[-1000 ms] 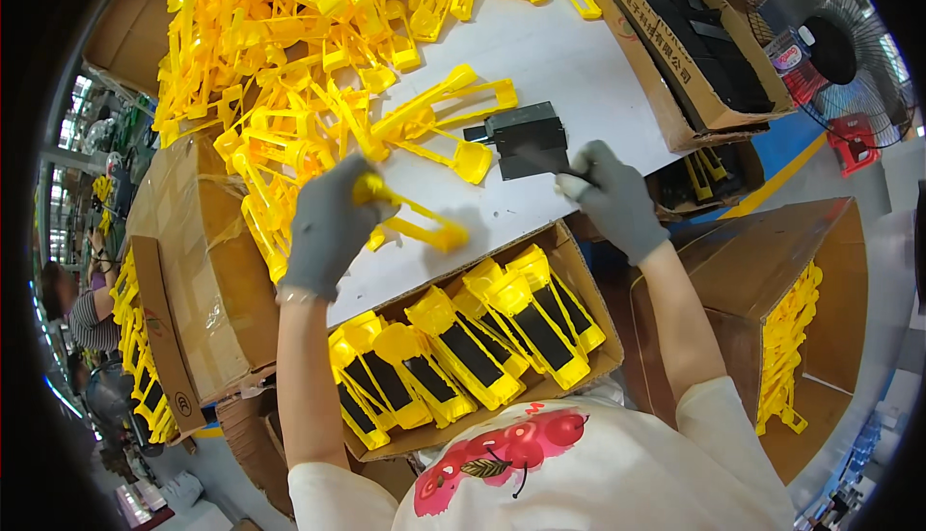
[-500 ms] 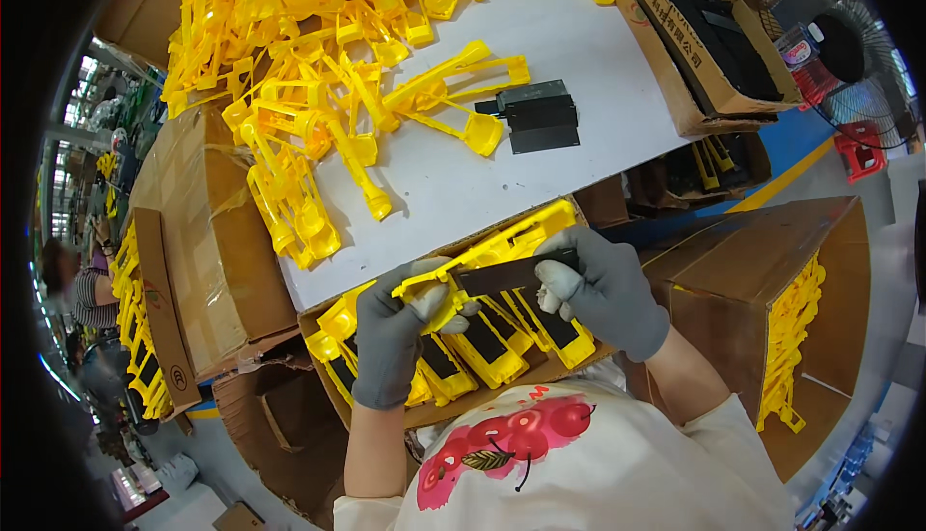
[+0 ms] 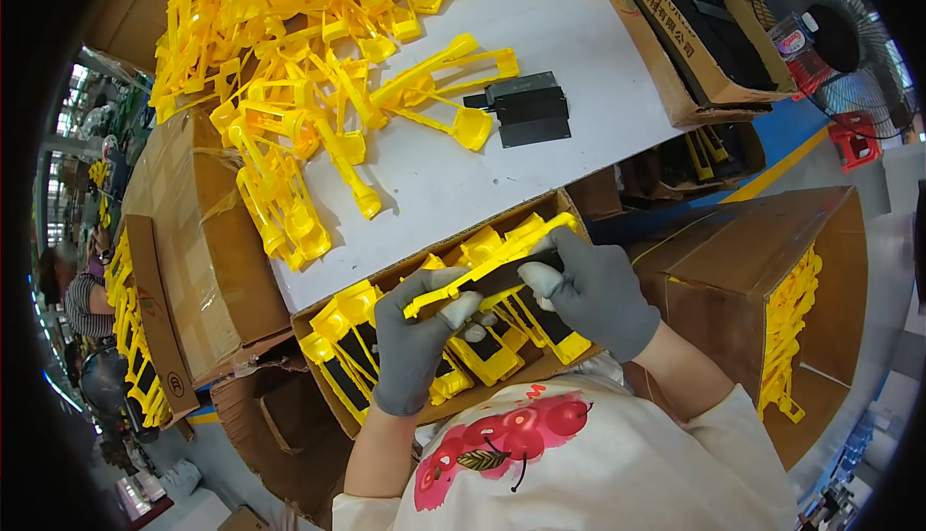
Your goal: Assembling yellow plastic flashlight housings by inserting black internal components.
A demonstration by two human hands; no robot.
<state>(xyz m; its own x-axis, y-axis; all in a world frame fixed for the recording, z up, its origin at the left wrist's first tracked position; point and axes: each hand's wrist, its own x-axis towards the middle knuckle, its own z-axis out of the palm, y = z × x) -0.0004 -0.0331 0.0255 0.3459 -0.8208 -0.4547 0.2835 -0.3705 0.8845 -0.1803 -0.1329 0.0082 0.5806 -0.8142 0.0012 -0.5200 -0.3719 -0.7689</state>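
Above an open carton, my two gloved hands hold a long yellow plastic frame point(image 3: 461, 285) on a tilt. A flat black strip point(image 3: 499, 276) lies along its near side. My left hand point(image 3: 413, 338) is closed round the frame's left end, thumb on top. My right hand point(image 3: 606, 292) grips the right end, its thumb pressed on the strip and its fingers partly hidden behind. Whether the strip is seated in the frame I cannot tell. Beneath, the carton point(image 3: 405, 269) holds several yellow frames with black panels point(image 3: 487, 355) in them.
On the white table point(image 3: 444, 203) lie a large heap of yellow frames point(image 3: 289, 39) and a small stack of black strips point(image 3: 532, 111). A carton of black strips point(image 3: 699, 97) stands at the far right. Cartons flank me left point(image 3: 207, 232) and right point(image 3: 723, 280); a fan point(image 3: 834, 54) stands beyond.
The held frame has turned more edge-on, so its yellow rim now covers more of the black strip. My left hand has shifted slightly right, and my right hand slightly left and down.
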